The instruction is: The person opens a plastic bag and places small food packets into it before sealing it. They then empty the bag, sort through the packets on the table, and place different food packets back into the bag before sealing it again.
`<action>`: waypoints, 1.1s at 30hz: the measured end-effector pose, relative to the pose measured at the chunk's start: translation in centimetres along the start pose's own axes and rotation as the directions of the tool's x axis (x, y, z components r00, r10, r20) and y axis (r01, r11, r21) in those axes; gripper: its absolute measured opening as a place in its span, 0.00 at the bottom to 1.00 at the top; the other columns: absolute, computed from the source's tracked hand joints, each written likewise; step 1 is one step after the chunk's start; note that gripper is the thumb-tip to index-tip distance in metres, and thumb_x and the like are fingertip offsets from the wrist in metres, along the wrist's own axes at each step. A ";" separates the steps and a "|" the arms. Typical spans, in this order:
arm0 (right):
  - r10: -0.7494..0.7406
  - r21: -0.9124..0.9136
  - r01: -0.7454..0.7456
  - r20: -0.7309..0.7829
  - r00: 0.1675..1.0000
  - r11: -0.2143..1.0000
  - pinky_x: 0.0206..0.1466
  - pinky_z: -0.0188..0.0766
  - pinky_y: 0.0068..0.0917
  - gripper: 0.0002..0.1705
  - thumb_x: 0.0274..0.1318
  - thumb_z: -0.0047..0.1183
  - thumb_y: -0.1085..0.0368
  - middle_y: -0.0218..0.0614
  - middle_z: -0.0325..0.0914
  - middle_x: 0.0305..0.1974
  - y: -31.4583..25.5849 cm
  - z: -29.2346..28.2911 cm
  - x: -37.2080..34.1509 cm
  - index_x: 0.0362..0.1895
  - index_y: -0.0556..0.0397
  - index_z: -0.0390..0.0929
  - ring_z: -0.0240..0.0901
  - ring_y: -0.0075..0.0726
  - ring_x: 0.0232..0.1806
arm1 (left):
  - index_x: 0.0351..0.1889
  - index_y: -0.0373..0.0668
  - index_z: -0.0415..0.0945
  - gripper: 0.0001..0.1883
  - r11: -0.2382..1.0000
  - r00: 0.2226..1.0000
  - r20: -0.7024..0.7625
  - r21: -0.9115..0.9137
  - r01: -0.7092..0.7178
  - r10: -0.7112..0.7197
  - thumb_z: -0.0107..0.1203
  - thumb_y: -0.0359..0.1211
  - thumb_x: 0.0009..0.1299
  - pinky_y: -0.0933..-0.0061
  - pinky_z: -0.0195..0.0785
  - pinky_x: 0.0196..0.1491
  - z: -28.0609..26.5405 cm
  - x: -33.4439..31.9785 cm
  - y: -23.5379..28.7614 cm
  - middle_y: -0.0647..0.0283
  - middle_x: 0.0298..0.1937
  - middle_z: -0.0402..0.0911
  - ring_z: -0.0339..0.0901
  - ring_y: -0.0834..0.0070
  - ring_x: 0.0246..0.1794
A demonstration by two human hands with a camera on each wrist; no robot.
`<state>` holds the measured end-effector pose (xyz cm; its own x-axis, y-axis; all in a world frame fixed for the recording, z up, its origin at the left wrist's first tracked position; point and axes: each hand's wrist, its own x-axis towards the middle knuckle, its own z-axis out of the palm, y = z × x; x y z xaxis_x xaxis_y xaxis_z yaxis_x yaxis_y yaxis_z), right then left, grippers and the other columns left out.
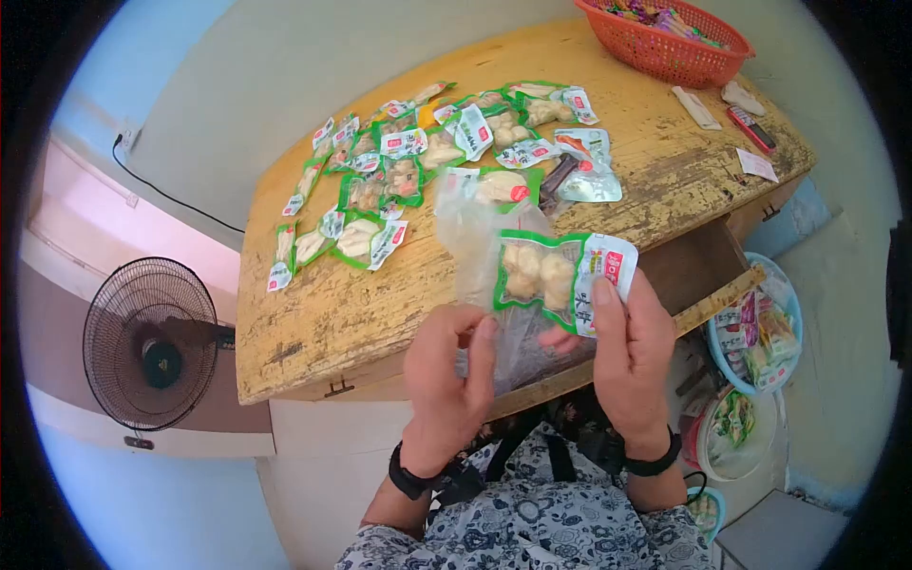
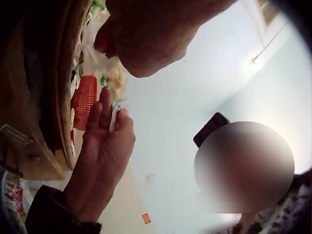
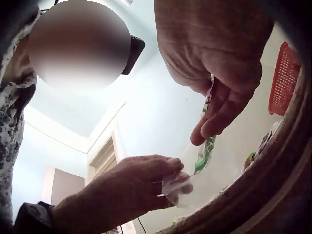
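Observation:
My right hand (image 1: 632, 361) pinches the white printed end of a green-edged food packet (image 1: 541, 271) between thumb and fingers. Pale round pieces show through the packet's see-through part. A thin clear plastic bag (image 1: 470, 237) hangs behind and beside the packet, over the table's front edge. My left hand (image 1: 451, 366), fingers curled, holds the bag's edge; in the right wrist view the bag's film (image 3: 176, 187) bunches at its fingertips. In that same view the packet (image 3: 204, 156) appears edge-on, close to the bag.
Several similar packets (image 1: 361, 237) lie spread over the worn yellow table (image 1: 313, 332). A red basket (image 1: 655, 52) of wrapped items and a phone (image 1: 750, 129) are at the right. The drawer (image 1: 693, 261) stands open before me. Tubs (image 1: 798, 323) sit right, a fan (image 1: 152, 342) left.

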<state>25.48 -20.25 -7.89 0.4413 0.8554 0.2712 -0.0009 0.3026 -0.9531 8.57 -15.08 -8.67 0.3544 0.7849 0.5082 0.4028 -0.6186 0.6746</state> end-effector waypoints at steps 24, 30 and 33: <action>0.329 -0.079 -0.321 0.312 0.891 0.944 0.33 0.75 0.24 0.15 0.64 0.59 0.71 0.32 0.84 0.35 2.3 4.7 3.8 0.52 0.61 0.75 0.77 0.20 0.32 | 0.42 0.36 0.75 0.10 0.982 0.981 -0.086 0.087 -0.166 0.173 0.60 0.19 0.64 0.63 0.71 0.33 -1.6 -0.7 -1.8 0.54 0.34 0.79 0.77 0.57 0.30; -0.076 -0.372 0.255 0.433 0.898 0.892 0.33 0.74 0.43 0.12 0.63 0.58 0.64 0.41 0.83 0.32 5.2 6.1 4.8 0.47 0.56 0.76 0.80 0.49 0.29 | 0.42 0.35 0.75 0.11 0.975 0.970 -0.103 -0.006 -0.224 0.222 0.60 0.19 0.63 0.60 0.73 0.37 -1.2 -0.1 -2.4 0.52 0.37 0.80 0.79 0.52 0.34; 0.046 -0.615 0.288 0.468 0.882 0.734 0.31 0.70 0.39 0.10 0.62 0.61 0.61 0.41 0.80 0.29 3.4 6.1 5.5 0.41 0.55 0.80 0.74 0.43 0.26 | 0.44 0.36 0.75 0.11 0.975 0.971 -0.092 -0.013 -0.222 0.220 0.61 0.20 0.64 0.59 0.73 0.39 -1.2 -0.7 -3.4 0.53 0.39 0.79 0.79 0.53 0.36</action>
<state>22.43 -11.97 -8.78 -0.0310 0.9656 0.2582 0.6788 0.2099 -0.7036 5.98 -13.47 -10.63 0.3554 0.6293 0.6911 0.3034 -0.7770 0.5515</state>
